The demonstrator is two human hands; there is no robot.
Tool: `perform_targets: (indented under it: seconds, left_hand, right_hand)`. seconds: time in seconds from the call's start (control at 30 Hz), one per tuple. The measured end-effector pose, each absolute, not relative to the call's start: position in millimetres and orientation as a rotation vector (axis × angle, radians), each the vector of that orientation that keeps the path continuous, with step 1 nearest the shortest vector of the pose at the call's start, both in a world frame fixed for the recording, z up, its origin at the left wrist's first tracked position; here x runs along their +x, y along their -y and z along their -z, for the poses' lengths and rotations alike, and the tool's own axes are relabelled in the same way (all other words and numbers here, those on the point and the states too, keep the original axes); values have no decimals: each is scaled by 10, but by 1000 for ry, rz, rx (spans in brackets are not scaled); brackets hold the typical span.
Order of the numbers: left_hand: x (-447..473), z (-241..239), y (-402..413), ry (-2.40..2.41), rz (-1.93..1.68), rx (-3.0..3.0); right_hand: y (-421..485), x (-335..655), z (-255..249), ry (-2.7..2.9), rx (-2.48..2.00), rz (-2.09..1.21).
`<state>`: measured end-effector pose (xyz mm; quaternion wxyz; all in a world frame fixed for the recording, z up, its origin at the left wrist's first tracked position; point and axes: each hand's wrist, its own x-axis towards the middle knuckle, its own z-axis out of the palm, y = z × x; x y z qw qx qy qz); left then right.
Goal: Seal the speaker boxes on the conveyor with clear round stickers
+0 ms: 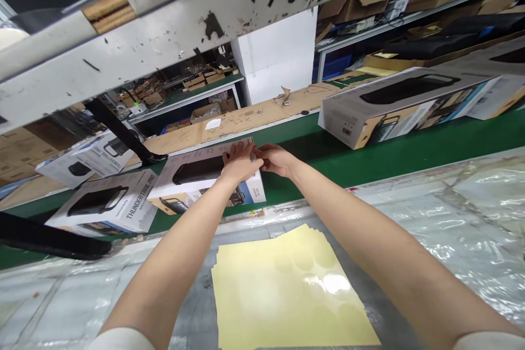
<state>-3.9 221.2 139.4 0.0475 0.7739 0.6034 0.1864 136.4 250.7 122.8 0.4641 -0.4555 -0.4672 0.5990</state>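
Note:
A white printed carton point(192, 156) with a dark speaker-like picture on its top lies on the green conveyor belt point(295, 167). My left hand point(240, 163) rests on the carton's right end, its fingers lying over the top and its thumb towards the other hand. Just beyond that end, my right hand point(279, 159) has its fingers bent together in a pinch at the carton's edge. Whatever sits between those fingertips is hidden. In front of me, below both forearms, is a stack of glossy yellow sheets point(283, 290) with faint round outlines.
More cartons stand on the belt: one marked THUNDERTRAIL PRO point(110, 202) to the left, another long one point(394, 101) to the right. A scuffed white beam point(164, 38) crosses overhead. A black bracket point(53, 235) juts in at left. Plastic film point(463, 219) covers the near table.

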Motion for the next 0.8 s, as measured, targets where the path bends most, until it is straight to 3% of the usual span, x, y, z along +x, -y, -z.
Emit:
perform_targets:
  seconds: [0.27,0.63,0.8]
  left_hand:
    - [-105,-1396,-2094,-1728,-729,2410]
    - [-134,-1360,-1952,-1551,-734,2780]
    - [-167,-1305,-1847,-1597,-743,2878]
  right_hand:
    - [-2395,1263,-1117,1210,-1335,-1519]
    - [-1019,2052,-1170,1573,-1444,-1015]
    - [-463,2284,-932,1681,-1368,-858]
